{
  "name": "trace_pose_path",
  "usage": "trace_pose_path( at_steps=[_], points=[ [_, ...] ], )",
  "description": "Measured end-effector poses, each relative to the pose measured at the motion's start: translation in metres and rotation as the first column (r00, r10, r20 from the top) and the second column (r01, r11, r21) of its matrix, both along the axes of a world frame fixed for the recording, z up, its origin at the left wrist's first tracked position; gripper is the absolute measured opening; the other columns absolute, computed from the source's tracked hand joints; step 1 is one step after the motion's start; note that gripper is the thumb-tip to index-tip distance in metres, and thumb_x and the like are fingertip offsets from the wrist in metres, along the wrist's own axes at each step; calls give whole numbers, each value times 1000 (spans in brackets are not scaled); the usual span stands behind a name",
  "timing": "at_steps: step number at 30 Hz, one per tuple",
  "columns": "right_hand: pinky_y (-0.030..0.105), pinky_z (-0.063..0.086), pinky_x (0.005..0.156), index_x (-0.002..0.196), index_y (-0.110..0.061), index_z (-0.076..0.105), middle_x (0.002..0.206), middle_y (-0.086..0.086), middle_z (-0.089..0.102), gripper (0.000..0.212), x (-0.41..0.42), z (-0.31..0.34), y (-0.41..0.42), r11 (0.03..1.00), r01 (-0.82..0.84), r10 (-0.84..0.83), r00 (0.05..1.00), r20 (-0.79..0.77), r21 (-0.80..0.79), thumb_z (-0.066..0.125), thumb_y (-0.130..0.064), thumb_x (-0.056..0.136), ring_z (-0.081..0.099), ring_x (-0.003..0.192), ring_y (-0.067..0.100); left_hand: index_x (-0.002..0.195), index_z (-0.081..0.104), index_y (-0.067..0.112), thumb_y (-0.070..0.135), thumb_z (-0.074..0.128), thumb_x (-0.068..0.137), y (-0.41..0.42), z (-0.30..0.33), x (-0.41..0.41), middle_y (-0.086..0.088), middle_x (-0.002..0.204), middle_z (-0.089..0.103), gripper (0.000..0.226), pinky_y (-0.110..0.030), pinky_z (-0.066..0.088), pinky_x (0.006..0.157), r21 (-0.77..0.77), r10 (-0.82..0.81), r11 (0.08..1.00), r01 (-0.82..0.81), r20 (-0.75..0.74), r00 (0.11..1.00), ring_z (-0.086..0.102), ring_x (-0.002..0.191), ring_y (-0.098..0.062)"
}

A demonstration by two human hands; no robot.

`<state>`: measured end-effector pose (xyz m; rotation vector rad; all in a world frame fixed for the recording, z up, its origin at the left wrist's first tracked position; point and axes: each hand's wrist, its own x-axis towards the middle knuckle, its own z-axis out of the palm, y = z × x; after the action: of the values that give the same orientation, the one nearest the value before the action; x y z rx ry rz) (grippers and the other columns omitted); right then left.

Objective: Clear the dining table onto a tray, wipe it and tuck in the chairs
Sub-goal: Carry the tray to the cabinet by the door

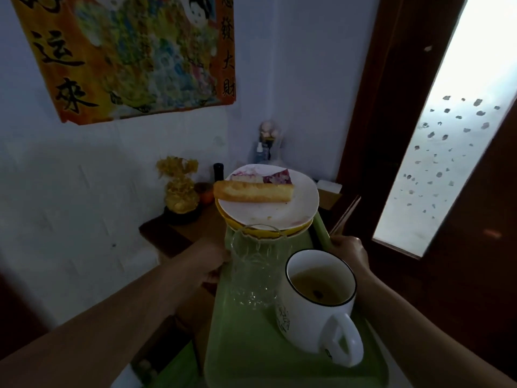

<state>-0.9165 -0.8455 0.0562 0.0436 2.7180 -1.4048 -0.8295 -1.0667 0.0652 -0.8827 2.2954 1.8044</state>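
Observation:
I carry a green tray in front of me. My left hand grips its left rim and my right hand grips its right rim, along with a pair of chopsticks that stick out to the upper right. On the tray stand a clear glass tumbler, a white mug with yellowish liquid in it, and a stack of plates at the far end. The top plate bears a fried dough stick and purple food scraps.
A dark wooden shelf along the wall ahead holds a golden ornament, a small dark bottle and other small items. A dark door with a frosted glass pane stands to the right. A poster hangs on the wall above.

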Motion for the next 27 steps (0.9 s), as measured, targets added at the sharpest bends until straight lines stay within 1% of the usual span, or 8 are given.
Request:
trace_pose_path(
  at_steps=[4, 7, 11, 15, 20, 23, 26, 27],
  points=[
    [23, 42, 59, 106, -8, 69, 96, 14, 64, 23, -31, -1, -23, 999, 31, -31, 999, -15, 24, 55, -3, 89, 56, 79, 23, 88, 62, 11, 13, 53, 93, -24, -1, -41, -7, 86, 61, 10, -30, 49, 61, 39, -65, 997, 64, 5, 998, 56, 73, -18],
    [19, 36, 50, 110, -9, 68, 99, 14, 63, 25, -49, -5, -37, 997, 69, -68, 998, -15, 42, 55, -3, 89, 53, 79, 21, 92, 63, 17, 15, 53, 93, -42, -6, -68, -2, 90, 64, 10, -27, 49, 58, 36, -130, 991, 131, -11, 991, 58, 78, -16],
    [20, 34, 56, 112, -8, 67, 98, 13, 63, 27, -65, -16, -57, 986, 150, -149, 989, -17, 68, 56, -2, 89, 51, 83, 22, 101, 63, 16, 11, 54, 93, -67, -15, -101, -3, 93, 64, 13, -26, 49, 54, 55, -224, 973, 225, -14, 974, 58, 78, -15],
    [25, 39, 69, 109, -6, 70, 101, 16, 67, 28, -67, -29, -81, 965, 249, -250, 968, 0, 79, 56, 0, 86, 60, 94, 31, 112, 61, 7, 9, 55, 92, -96, -21, -133, -9, 104, 62, 21, -31, 49, 69, 47, -336, 941, 335, 11, 942, 56, 89, -22],
    [26, 38, 70, 110, -8, 70, 106, 17, 68, 30, -61, -40, -113, 923, 370, -372, 928, 5, 111, 60, -1, 83, 60, 100, 34, 111, 61, 3, 11, 55, 93, -125, -28, -164, -12, 105, 63, 21, -27, 47, 60, -19, -480, 877, 481, 45, 876, 57, 81, -19],
    [28, 38, 69, 111, -5, 69, 107, 18, 67, 29, -58, -45, -126, 897, 418, -423, 906, 1, 141, 59, 0, 84, 60, 100, 34, 117, 60, 1, 12, 53, 95, -137, -37, -178, -20, 119, 60, 25, -32, 47, 75, -44, -534, 844, 535, 38, 845, 57, 99, -32],
    [30, 43, 72, 110, -3, 68, 106, 19, 67, 29, -54, -50, -134, 874, 461, -466, 885, -1, 154, 57, 1, 84, 61, 99, 34, 116, 59, 3, 14, 53, 95, -142, -44, -186, -21, 119, 59, 24, -31, 44, 74, -65, -570, 818, 572, 47, 820, 56, 90, -28],
    [31, 44, 72, 109, -3, 68, 105, 19, 68, 29, -53, -53, -137, 868, 469, -475, 880, -6, 161, 56, 2, 83, 61, 97, 34, 118, 59, 4, 14, 53, 95, -143, -46, -187, -20, 120, 58, 26, -32, 44, 75, -71, -583, 808, 585, 45, 811, 56, 93, -29]
  ],
)
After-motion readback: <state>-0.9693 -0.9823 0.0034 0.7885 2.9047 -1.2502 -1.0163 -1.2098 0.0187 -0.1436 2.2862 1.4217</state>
